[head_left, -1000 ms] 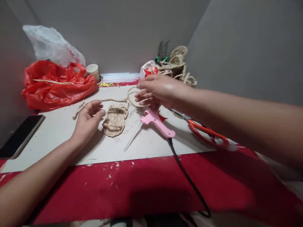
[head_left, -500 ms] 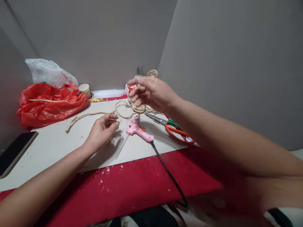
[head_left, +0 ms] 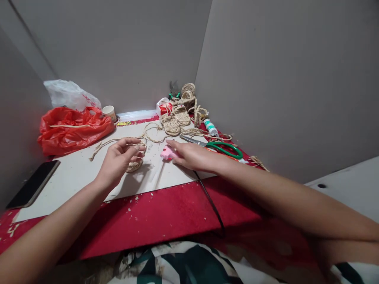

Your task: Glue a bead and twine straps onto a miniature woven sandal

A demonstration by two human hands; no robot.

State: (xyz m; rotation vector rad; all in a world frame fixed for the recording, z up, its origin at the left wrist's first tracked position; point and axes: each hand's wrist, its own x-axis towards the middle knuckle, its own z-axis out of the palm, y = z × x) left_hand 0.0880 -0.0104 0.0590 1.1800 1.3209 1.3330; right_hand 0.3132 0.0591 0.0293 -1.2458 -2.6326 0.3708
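Observation:
My left hand [head_left: 117, 159] is closed around a small woven straw slipper [head_left: 135, 165], whose lower end shows below the fingers; the rest is hidden behind the hand. On the white board, my right hand [head_left: 192, 156] is wrapped over a pink glue gun [head_left: 167, 153], covering its handle. A clear glue stick [head_left: 160, 173] sticks out of the gun toward me, and a black cord [head_left: 209, 197] runs off the table's front edge. Just behind my right hand lie green-handled scissors [head_left: 225, 149], blades pointing left, partly over an orange handle.
Several woven straw slippers [head_left: 171, 124] and braided cord [head_left: 152, 132] are heaped at the back, near a white-and-green bottle [head_left: 211, 127]. At left are a red plastic bag [head_left: 74, 132], a paper cup [head_left: 109, 112] and a phone [head_left: 34, 183]. Grey walls [head_left: 133, 47] stand close behind.
My right hand has come down from above the straw pile onto the glue gun. A straw slipper now shows in my left hand. The camera view has shifted slightly.

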